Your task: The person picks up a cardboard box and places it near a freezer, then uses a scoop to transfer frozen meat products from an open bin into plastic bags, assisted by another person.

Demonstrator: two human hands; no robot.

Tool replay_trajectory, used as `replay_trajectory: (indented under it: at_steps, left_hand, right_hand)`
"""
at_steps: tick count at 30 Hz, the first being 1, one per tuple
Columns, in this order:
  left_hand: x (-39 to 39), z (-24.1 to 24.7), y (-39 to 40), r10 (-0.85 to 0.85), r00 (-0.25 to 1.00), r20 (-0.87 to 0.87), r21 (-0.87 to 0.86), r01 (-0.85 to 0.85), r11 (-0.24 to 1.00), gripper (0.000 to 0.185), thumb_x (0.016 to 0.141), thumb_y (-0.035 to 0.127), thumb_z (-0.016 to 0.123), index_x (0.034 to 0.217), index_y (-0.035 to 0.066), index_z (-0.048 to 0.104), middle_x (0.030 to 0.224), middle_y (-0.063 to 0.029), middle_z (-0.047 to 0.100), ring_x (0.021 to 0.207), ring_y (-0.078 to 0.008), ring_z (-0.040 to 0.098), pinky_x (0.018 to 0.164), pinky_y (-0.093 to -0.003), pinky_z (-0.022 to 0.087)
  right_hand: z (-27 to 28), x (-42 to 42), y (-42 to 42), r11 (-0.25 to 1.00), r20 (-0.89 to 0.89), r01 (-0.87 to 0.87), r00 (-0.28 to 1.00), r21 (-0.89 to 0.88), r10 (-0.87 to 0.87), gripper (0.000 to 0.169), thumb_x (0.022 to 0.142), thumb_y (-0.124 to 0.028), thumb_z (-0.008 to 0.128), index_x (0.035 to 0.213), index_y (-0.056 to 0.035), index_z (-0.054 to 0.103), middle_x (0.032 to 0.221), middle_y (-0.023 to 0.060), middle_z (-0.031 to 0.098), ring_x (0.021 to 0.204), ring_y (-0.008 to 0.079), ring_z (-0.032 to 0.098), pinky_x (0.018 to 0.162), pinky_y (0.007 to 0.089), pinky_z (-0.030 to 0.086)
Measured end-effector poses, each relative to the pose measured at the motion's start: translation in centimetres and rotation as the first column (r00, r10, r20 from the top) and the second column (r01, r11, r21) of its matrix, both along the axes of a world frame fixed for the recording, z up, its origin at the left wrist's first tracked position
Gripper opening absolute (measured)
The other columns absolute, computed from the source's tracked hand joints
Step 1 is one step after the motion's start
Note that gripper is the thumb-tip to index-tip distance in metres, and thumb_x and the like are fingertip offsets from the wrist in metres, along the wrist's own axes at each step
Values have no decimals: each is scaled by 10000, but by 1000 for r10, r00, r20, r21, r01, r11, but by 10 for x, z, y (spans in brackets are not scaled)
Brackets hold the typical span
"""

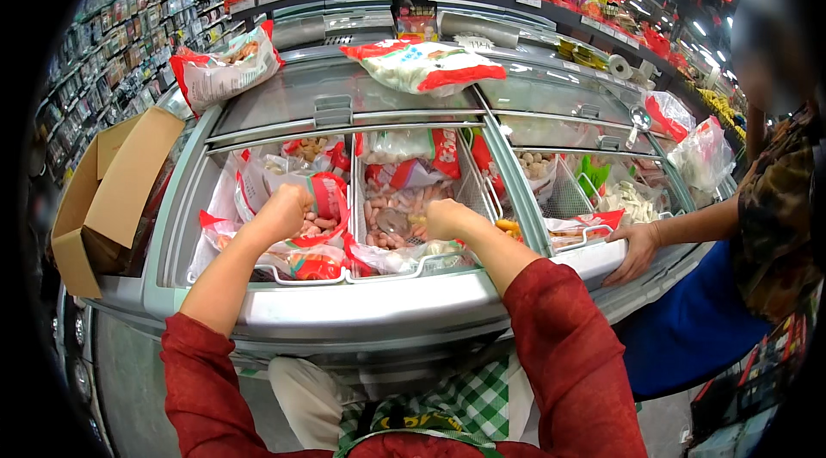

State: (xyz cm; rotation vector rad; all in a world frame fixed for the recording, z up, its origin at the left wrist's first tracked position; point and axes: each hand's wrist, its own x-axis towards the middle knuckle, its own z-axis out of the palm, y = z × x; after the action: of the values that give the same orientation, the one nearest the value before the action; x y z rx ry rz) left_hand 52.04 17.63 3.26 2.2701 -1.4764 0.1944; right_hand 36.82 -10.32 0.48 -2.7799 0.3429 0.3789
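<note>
My left hand (pixel 290 208) is closed at the rim of an opened red-and-white plastic bag (pixel 330 190), with small pinkish sausages (pixel 317 224) showing in its mouth. Over the middle wire basket my right hand (pixel 446 219) is closed, apparently around the handle of a clear round scoop (pixel 395 222); the fingers hide most of the handle. The scoop's bowl rests among loose pink sausages (pixel 381 240) in that basket. More red-and-white bags lie behind and in front of the sausages. Both hands reach inside the open-topped part of a chest freezer (pixel 413 295).
Sliding glass lids (pixel 400 111) carry two filled bags (pixel 423 68), (pixel 226 68). An open cardboard box (pixel 126 184) stands at the left. At the right a co-worker's hand (pixel 635 250) rests on the freezer edge. Another clear scoop (pixel 639 121) lies on the right lid.
</note>
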Motion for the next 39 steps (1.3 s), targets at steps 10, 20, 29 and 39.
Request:
replay_trajectory:
  at_steps: [10, 20, 29, 39]
  left_hand:
    - [8, -20, 6, 40, 999, -27, 210, -34, 977, 114, 663, 93, 602, 640, -19, 595, 702, -248, 580, 687, -409, 591, 588, -450, 473]
    - [-12, 14, 14, -25, 998, -61, 483, 52, 874, 152, 720, 121, 592, 676, -20, 556, 785, -207, 599, 748, -389, 577, 666, -444, 453]
    - [-17, 29, 24, 15, 996, -93, 457, 29, 889, 148, 786, 111, 524, 794, -1, 621, 816, -198, 606, 770, -372, 586, 723, -430, 467]
    - [-34, 44, 26, 38, 992, -121, 601, 42, 798, 233, 725, 82, 591, 925, -31, 631, 961, -174, 607, 956, -325, 571, 792, -440, 472]
  right_hand:
    - [17, -5, 5, 990, 189, 33, 982, -135, -7, 251, 783, -138, 555, 981, -12, 643, 1034, 242, 614, 991, 362, 597, 827, 436, 492]
    - [-1, 11, -10, 977, 310, 112, 949, -179, -52, 246, 788, -88, 493, 992, -4, 602, 960, 247, 623, 910, 406, 603, 791, 472, 480]
    - [-28, 54, 20, 897, 19, -204, 973, -393, 229, 225, 658, -95, 685, 860, -3, 651, 889, 198, 652, 834, 359, 643, 722, 409, 536]
    - [62, -14, 3, 939, 28, -271, 959, -209, 283, 241, 765, -37, 514, 980, -8, 618, 823, 226, 620, 804, 370, 610, 711, 440, 469]
